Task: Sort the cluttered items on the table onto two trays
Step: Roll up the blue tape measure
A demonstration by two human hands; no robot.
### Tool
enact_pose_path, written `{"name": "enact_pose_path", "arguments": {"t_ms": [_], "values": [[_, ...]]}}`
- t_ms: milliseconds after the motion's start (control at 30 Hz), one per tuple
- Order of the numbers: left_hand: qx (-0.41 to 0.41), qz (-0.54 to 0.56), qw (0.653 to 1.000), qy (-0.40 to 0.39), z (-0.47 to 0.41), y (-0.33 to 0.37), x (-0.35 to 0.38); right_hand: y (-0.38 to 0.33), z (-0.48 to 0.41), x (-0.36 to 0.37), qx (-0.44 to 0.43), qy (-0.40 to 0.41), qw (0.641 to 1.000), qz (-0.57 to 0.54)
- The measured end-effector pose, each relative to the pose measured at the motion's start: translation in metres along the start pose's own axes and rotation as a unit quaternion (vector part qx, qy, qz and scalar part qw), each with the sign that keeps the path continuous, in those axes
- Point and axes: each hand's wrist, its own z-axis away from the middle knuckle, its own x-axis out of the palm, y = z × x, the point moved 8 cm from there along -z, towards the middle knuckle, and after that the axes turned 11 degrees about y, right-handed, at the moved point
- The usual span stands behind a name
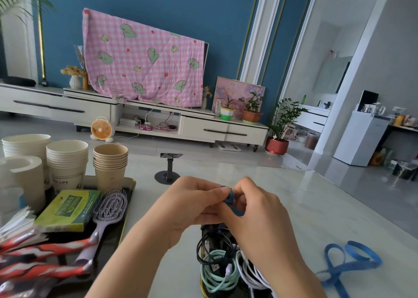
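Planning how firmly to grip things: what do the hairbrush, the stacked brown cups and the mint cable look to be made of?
Hairbrush: likely moulded plastic, lilac with a soft sheen, vented slots and stiff bristles.
Brown cups: seemingly kraft paper, matte tan, with thin rolled rims and tight nesting.
Mint cable: probably rubbery plastic sheathing, smooth and slightly glossy, coiled in loose, even loops; the core cannot be seen.
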Motion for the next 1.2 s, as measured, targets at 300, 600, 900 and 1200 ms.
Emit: {"name": "enact_pose_path", "arguments": {"t_ms": [300, 600, 900, 1200], "values": [[-0.08, -0.125, 0.985, -0.093, 0.006, -0.013, -0.019, 0.005, 0.01, 0.023, 0.015, -0.196, 0.968, -0.157], [-0.017, -0.036, 0.999, 0.001, -0.003, -0.007, 0.0, 0.007, 0.001, 0.002, -0.005, -0.002, 0.999, -0.032], [-0.029, -0.108, 0.994, -0.005, -0.002, -0.008, -0.009, 0.004, 0.003, 0.012, -0.019, -0.113, 0.993, -0.038], [-0.076, -0.214, 0.969, -0.099, 0.005, -0.016, -0.014, 0.001, 0.013, 0.02, -0.018, -0.237, 0.968, -0.076]]}}
